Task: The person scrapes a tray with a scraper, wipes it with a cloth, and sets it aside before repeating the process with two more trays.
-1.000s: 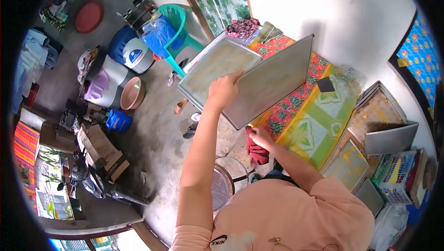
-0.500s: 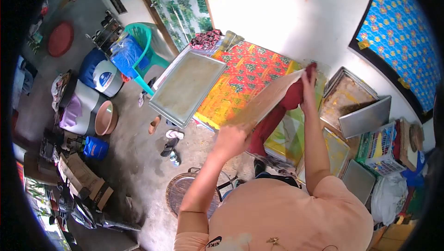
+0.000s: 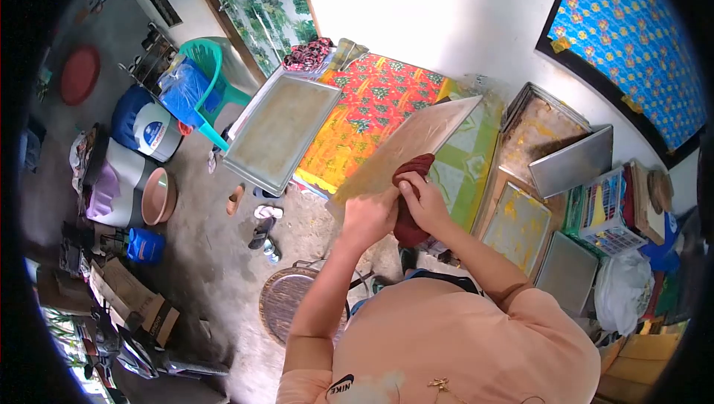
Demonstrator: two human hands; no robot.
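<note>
A rectangular metal baking tray (image 3: 420, 132) is held tilted over the near side of the table. My left hand (image 3: 370, 222) grips its near edge, fingers closed around it. A bunched maroon cloth (image 3: 409, 231) hangs at the tray's near right corner. My right hand (image 3: 425, 203) is closed on that cloth and presses it around the tray's edge, close beside my left hand. Another baking tray (image 3: 282, 136) lies flat on the left end of the table, its surface brownish grey with a lighter rim.
A red-orange patterned tablecloth (image 3: 387, 88) covers the table. On the right, stained trays (image 3: 539, 132) lean by the wall near a plastic basket (image 3: 606, 214). A round stool (image 3: 294, 306) stands near my legs. A green chair (image 3: 212, 69) and slippers (image 3: 260, 233) are left.
My right hand and the maroon cloth have come from the tray's far corner down to its near edge, beside my left hand. The view has shifted slightly.
</note>
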